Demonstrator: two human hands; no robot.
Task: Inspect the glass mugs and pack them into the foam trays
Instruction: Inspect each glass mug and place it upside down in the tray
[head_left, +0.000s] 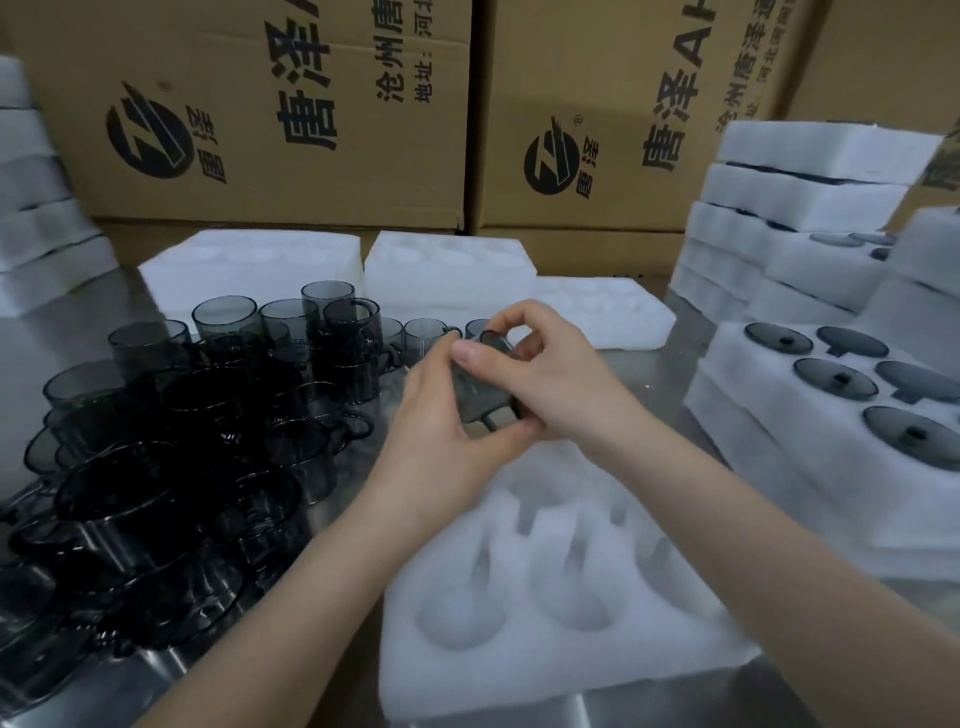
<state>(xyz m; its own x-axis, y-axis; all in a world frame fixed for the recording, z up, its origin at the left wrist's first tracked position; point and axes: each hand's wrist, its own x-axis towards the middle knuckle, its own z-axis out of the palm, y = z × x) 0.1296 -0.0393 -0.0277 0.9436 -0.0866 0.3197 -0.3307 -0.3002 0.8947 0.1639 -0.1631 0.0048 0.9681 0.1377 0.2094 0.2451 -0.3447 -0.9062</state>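
Single head-worn camera, looking forward and down, close over the surface (675, 358). Cardboard boxes (260, 114) fill the background; wide lens bends the edges.

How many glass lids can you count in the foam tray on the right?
6 show, some partly. Back row: lid, lid. Middle row: lid, lid beside it. Front: lid. A sliver of another meets the picture edge; more may lie beyond it.
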